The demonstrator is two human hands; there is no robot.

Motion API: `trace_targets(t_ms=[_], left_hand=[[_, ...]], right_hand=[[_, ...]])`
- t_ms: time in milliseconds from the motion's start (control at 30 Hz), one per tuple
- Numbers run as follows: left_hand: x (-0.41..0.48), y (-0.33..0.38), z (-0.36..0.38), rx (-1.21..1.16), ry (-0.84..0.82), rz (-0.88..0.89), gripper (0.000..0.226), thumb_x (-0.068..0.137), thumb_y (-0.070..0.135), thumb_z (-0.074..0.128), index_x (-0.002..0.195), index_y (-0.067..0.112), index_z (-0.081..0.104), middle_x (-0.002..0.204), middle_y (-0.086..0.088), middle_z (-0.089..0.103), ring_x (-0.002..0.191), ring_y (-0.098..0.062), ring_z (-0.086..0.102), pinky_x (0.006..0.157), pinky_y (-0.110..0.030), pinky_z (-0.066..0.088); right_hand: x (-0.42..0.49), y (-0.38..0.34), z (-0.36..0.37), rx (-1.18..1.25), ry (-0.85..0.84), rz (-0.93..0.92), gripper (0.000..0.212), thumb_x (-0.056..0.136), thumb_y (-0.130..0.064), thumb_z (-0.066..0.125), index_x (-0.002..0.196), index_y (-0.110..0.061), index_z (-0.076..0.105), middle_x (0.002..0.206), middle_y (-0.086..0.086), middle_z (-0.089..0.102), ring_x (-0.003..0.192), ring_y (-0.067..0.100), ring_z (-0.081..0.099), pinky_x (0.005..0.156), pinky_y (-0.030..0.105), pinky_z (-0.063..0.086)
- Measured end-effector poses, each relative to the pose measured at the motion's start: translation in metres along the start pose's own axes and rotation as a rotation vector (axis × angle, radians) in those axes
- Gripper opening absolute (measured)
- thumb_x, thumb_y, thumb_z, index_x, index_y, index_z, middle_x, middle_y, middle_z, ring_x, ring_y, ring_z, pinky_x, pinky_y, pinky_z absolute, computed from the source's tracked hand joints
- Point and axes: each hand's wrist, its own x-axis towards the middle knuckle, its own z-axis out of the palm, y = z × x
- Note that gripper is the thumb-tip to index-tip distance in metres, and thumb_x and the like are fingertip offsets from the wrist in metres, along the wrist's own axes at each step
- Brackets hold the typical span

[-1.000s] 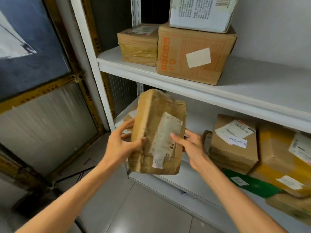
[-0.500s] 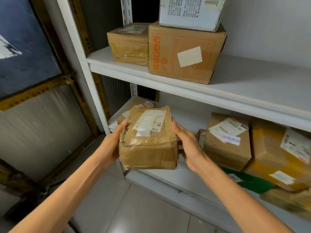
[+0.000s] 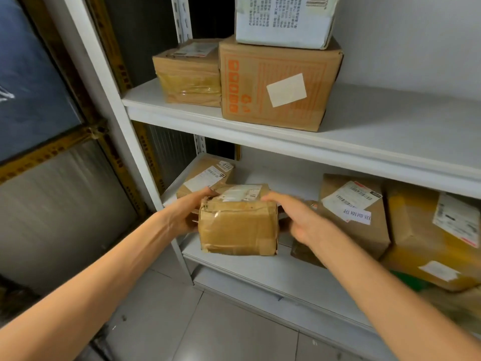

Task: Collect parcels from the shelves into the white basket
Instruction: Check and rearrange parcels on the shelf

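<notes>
Hands, left and right, clamp taped parcel at lower shelf; slick tape risks slippage; basket unseen.

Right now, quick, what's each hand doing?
Left hand: closed on the left end of the taped parcel.
Right hand: closed on the parcel's right end.

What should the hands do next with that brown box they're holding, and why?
Probably draw the taped brown parcel back, away from the lower shelf. The left hand and right hand grip its two sides, so it looks ready to carry. The white basket isn't in view, so turning to find it likely comes after.
</notes>
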Motion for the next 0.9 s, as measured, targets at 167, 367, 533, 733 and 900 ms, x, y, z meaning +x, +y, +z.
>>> trace_targets(t_ms=[167,367,533,733,900], left_hand=[[0.019,0.002,0.020,0.057,0.024,0.049,0.034,0.075,0.020,0.076,0.103,0.006,0.062,0.107,-0.015,0.065,0.097,-0.027,0.062,0.082,-0.039,0.053],[0.066,0.023,0.028,0.147,-0.014,0.089,0.024,0.082,-0.002,0.067,0.102,0.002,0.054,0.098,-0.015,0.064,0.082,-0.023,0.063,0.061,-0.028,0.054],[0.120,0.038,0.040,0.264,-0.072,0.160,0.025,0.086,0.004,0.065,0.110,0.006,0.060,0.104,-0.012,0.070,0.089,-0.022,0.069,0.067,-0.029,0.055],[0.169,0.013,0.043,0.515,0.035,0.235,0.011,0.087,0.015,0.067,0.098,0.012,0.065,0.093,-0.008,0.070,0.085,-0.020,0.067,0.074,-0.030,0.054],[0.187,0.004,0.046,0.632,0.077,0.285,0.016,0.089,0.013,0.064,0.103,0.007,0.062,0.096,-0.013,0.067,0.091,-0.025,0.064,0.085,-0.036,0.053]], right_hand=[[0.017,0.048,0.006,0.247,-0.024,-0.060,0.073,0.086,-0.008,0.068,0.143,-0.042,0.037,0.114,-0.004,0.069,0.101,0.018,0.066,0.076,0.033,0.049],[0.059,0.062,0.004,0.307,0.042,-0.126,0.085,0.083,0.000,0.068,0.144,-0.046,0.031,0.139,-0.001,0.053,0.118,0.018,0.058,0.084,0.028,0.054],[0.103,0.058,0.005,0.318,0.172,-0.164,0.084,0.086,0.008,0.061,0.147,-0.039,0.028,0.137,0.000,0.054,0.103,0.011,0.062,0.069,0.020,0.056],[0.148,0.079,0.010,0.283,0.207,-0.128,0.077,0.092,0.009,0.052,0.148,-0.037,0.027,0.136,0.000,0.055,0.115,0.015,0.058,0.076,0.020,0.057],[0.165,0.095,0.014,0.247,0.256,-0.120,0.072,0.093,0.002,0.055,0.144,-0.042,0.030,0.115,-0.015,0.060,0.107,0.007,0.059,0.073,0.018,0.055]])
